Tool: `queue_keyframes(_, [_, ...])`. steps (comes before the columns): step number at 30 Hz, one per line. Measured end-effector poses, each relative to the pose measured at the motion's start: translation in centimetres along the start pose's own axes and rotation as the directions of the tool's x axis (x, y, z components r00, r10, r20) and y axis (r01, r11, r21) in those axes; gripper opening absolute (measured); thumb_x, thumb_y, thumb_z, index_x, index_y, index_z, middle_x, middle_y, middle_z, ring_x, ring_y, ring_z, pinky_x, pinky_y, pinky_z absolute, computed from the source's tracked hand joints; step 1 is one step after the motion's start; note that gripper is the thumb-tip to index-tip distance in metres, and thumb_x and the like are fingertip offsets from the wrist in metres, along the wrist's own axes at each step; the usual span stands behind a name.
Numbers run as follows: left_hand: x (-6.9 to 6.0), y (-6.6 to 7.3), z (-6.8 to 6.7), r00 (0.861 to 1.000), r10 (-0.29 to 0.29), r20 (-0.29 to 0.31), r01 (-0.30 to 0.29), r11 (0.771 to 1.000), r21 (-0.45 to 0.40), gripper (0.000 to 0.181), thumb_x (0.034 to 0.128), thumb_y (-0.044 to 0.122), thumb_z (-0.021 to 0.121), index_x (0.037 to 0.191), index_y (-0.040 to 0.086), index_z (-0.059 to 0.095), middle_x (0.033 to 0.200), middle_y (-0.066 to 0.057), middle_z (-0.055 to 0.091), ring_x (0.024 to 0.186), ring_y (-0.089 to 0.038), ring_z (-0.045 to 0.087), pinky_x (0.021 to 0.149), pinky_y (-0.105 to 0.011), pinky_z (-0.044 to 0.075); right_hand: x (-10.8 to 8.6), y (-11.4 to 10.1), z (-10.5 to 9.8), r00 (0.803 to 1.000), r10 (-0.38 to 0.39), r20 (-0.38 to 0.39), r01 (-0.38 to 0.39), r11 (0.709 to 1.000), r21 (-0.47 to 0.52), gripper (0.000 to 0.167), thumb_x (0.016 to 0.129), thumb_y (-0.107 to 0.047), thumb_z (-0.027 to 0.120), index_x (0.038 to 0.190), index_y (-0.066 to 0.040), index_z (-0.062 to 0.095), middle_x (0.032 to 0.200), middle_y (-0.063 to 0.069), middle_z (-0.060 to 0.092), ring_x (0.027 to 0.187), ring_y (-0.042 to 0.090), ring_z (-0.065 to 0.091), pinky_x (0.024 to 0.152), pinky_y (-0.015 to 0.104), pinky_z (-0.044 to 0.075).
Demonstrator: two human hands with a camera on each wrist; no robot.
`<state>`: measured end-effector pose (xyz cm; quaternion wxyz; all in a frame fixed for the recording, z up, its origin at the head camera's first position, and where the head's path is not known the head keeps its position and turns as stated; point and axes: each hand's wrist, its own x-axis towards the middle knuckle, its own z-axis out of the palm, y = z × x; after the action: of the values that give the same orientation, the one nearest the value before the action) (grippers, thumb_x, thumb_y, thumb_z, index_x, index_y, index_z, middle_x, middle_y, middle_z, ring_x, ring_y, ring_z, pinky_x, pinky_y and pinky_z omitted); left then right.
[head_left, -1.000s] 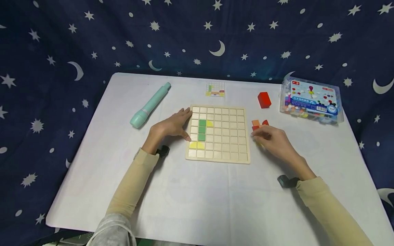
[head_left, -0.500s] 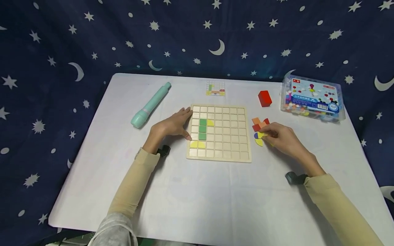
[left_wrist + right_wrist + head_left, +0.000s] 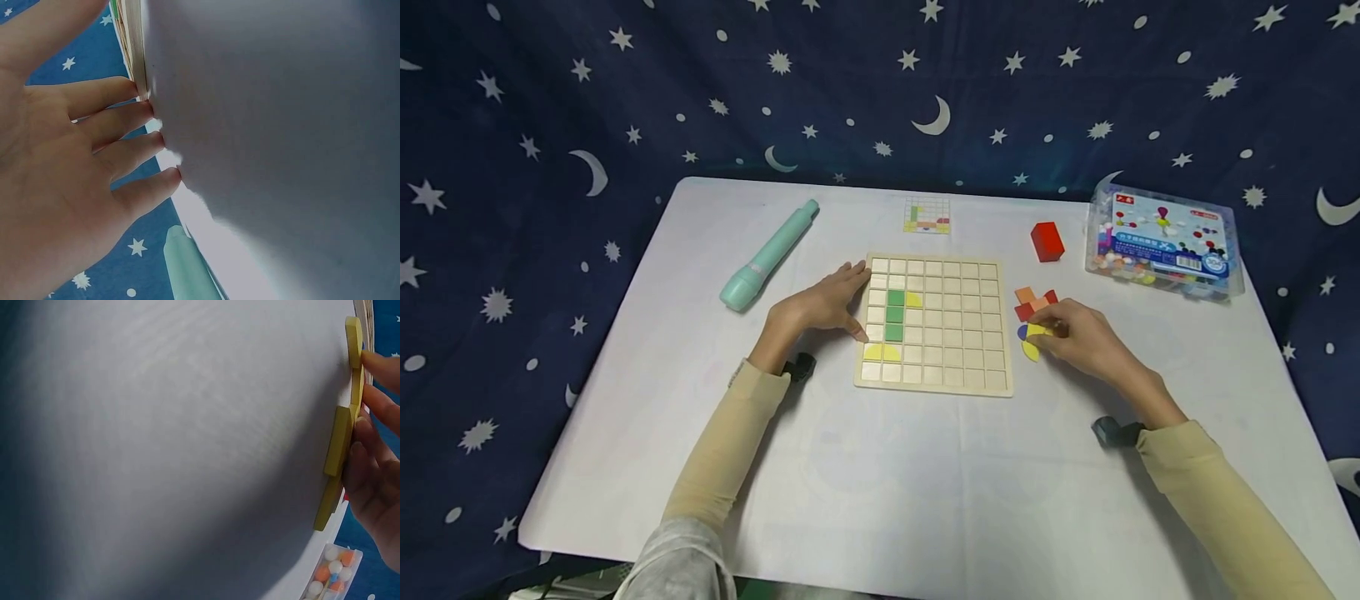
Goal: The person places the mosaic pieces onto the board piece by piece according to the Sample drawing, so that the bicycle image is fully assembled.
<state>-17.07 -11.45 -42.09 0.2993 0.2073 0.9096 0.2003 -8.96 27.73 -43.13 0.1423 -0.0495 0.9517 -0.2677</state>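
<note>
A pale wooden grid board (image 3: pixel 958 325) lies mid-table, with several green squares (image 3: pixel 895 315) and yellow pieces (image 3: pixel 882 352) on its left part. My left hand (image 3: pixel 823 304) rests against its left edge, fingers spread; the left wrist view shows these fingers (image 3: pixel 134 119) nearly straight. Right of the board, my right hand (image 3: pixel 1078 333) pinches a yellow piece (image 3: pixel 1037 331) low over the table, thumb and forefinger on it. Close by lie a blue piece (image 3: pixel 1022 332), another yellow piece (image 3: pixel 1031 351), and red (image 3: pixel 1024 312) and orange pieces (image 3: pixel 1025 295). My fingers partly hide this cluster.
Behind the board lies a small card (image 3: pixel 927 215) with a coloured grid pattern. A red block (image 3: pixel 1047 242) stands behind the cluster, beside a clear plastic box (image 3: pixel 1165 242) of coloured balls. A mint-green microphone-shaped object (image 3: pixel 769 257) lies at the back left.
My right hand first drew back to the right, uncovering the blue and yellow pieces, then shifted slightly left with the yellow piece. My left hand has stayed at the board's edge.
</note>
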Motion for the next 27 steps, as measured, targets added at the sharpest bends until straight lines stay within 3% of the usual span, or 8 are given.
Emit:
queue_keyframes(10, [-0.1,0.0,0.1,1.0,0.003,0.002,-0.003,1.0,0.003,0.121,0.0776,0.029,0.091,0.166,0.007,0.011,0.175,-0.007,-0.001,0.161,-0.028,-0.005,0.131,-0.047,0.01,-0.1,-0.1,0.1,1.0,0.011,-0.007,-0.011,1.0,0.019,0.029,0.092,-0.015,0.077,0.114,0.001,0.064,0.097,0.015,0.061,0.09,0.029,0.053,0.075,0.034,0.049])
queue_keyframes(17, [-0.4,0.1,-0.3,1.0,0.0,0.001,0.0,1.0,0.0,0.12,0.0784,0.029,0.09,0.166,0.007,0.012,0.175,-0.007,-0.001,0.161,-0.028,-0.005,0.131,-0.047,0.009,-0.2,-0.4,-0.2,1.0,0.012,-0.008,-0.011,0.999,0.03,0.021,0.093,-0.018,0.077,0.106,-0.003,0.07,0.091,0.011,0.063,0.086,0.027,0.053,0.069,0.029,0.047])
queue_keyframes(27, [-0.1,0.1,-0.1,1.0,0.004,0.007,-0.004,1.0,-0.002,0.119,0.0793,0.028,0.09,0.166,0.006,0.011,0.175,-0.007,-0.001,0.161,-0.028,-0.006,0.131,-0.048,0.009,-0.8,-1.5,-0.4,0.997,-0.044,-0.066,0.046,0.998,0.041,0.027,0.09,-0.018,0.082,0.113,-0.006,0.077,0.094,0.01,0.073,0.084,0.025,0.058,0.064,0.023,0.047])
